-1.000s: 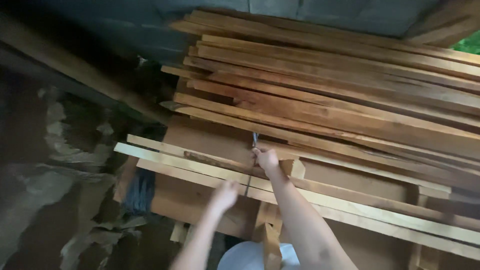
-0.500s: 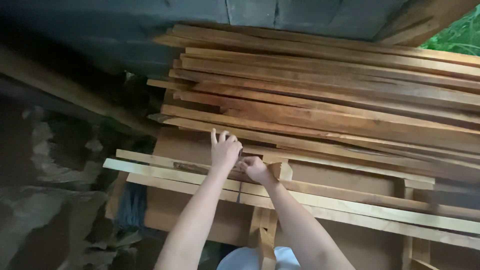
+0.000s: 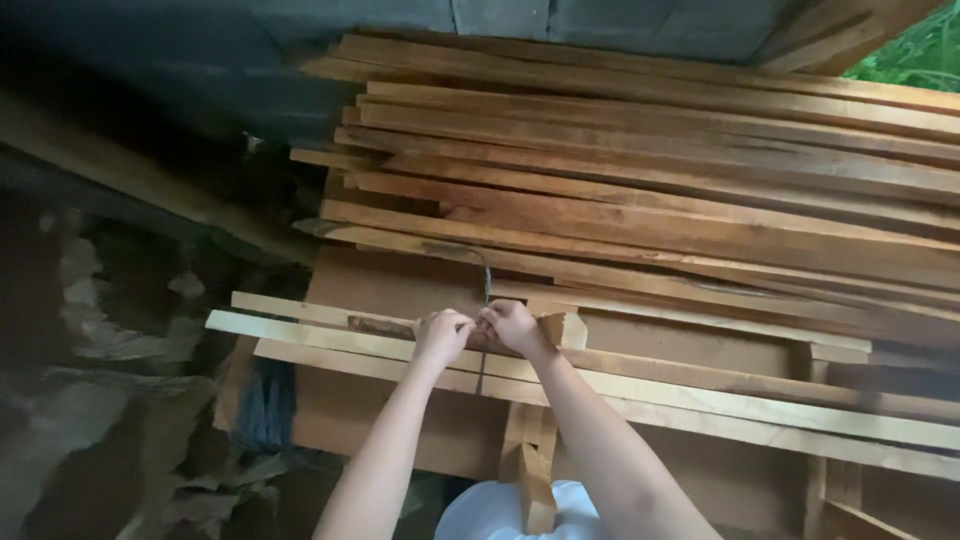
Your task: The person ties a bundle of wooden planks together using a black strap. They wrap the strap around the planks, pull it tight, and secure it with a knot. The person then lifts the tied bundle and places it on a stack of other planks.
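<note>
My left hand [image 3: 441, 335] and my right hand [image 3: 514, 326] meet fist to fist on top of long pale wooden slats [image 3: 700, 385] lying across a wooden frame. Between the two hands a thin grey wire [image 3: 486, 283] runs up towards the stacked planks and a short end hangs down below the slats. Both hands are closed around this wire where it crosses the slats. How the fingers pinch it is hidden by the knuckles.
A big pile of rough brown planks [image 3: 650, 190] lies behind the hands, sloping right. A small wood block [image 3: 563, 327] sits by my right hand. A grey wall [image 3: 500, 15] is at the top, dark rubble [image 3: 120, 380] on the left, green plants [image 3: 915, 50] top right.
My left hand rose from below the slats, passed over the board behind them, then came down beside my right hand on the wire. The view also shifted a little.
</note>
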